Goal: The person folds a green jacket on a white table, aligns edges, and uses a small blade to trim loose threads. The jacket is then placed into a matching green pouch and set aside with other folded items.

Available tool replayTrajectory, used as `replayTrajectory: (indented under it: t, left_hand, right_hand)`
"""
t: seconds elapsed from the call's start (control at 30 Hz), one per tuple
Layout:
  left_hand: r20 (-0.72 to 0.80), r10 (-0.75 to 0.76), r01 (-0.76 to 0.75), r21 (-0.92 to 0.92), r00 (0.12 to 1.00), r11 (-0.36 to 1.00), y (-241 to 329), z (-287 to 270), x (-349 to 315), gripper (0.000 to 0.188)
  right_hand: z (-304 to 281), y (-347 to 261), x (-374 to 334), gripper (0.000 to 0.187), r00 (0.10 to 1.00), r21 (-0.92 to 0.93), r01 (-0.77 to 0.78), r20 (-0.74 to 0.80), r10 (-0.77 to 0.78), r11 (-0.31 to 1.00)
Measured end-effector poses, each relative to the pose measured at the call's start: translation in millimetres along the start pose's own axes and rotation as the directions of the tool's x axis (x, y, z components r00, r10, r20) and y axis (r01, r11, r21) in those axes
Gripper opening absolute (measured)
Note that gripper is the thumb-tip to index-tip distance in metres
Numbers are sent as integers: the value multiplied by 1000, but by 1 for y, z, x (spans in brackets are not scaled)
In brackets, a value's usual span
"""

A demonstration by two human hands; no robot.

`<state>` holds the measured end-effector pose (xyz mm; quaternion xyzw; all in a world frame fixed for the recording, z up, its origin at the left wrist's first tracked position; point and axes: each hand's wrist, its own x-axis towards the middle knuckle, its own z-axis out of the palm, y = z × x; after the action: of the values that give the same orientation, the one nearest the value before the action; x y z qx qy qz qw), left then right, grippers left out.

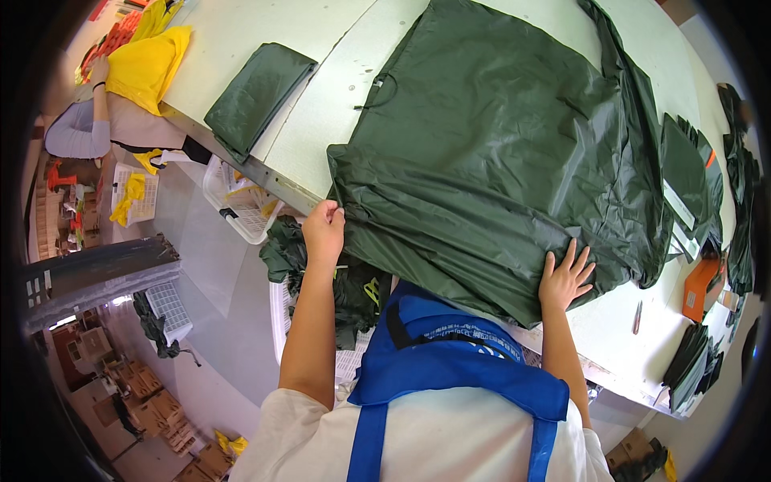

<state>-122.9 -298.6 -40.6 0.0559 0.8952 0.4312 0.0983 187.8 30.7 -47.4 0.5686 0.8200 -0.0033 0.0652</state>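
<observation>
A large dark green rain garment (490, 120) of thin shiny fabric lies spread over the white table, its near part gathered in creases. A cord with a toggle shows at its left side. My left hand (324, 229) is closed in a pinch on the garment's near left edge, at the table's front. Flat on the near right part of the fabric rests my right hand (565, 277), with its fingers spread. Left of the garment lies a folded dark green bundle (261, 96) of similar fabric.
Small scissors or snips (637, 318) lie on the table to the right. Folded green pieces (692, 173) and an orange box (701, 287) stand beyond. Below the left edge are white baskets (241, 210) and a dark green heap (353, 301). A co-worker (80, 128) handles yellow fabric (148, 68) at far left.
</observation>
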Motion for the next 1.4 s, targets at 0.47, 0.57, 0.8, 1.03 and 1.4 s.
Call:
replayTrajectory:
  t: [0.47, 0.57, 0.8, 1.03, 1.4]
  left_hand:
    - [173, 266, -263, -38, 948, 964, 11, -39, 30, 32]
    - [129, 180, -135, -295, 975, 946, 20, -33, 28, 34]
    - [241, 280, -300, 50, 929, 953, 22, -43, 23, 30]
    - [724, 173, -18, -217, 668, 976, -10, -60, 22, 32]
    - [356, 31, -190, 423, 934, 886, 20, -9, 51, 63]
  right_hand:
    - [-2, 58, 49, 53, 953, 223, 24, -300, 45, 975]
    - [-12, 112, 102, 44, 954, -36, -52, -298, 39, 998]
    - [-49, 182, 145, 30, 990, -22, 135, -46, -136, 991]
    - [-19, 79, 50, 46, 852, 143, 350, -460, -251, 926]
    - [-9, 12, -51, 68, 972, 130, 229, 31, -234, 965]
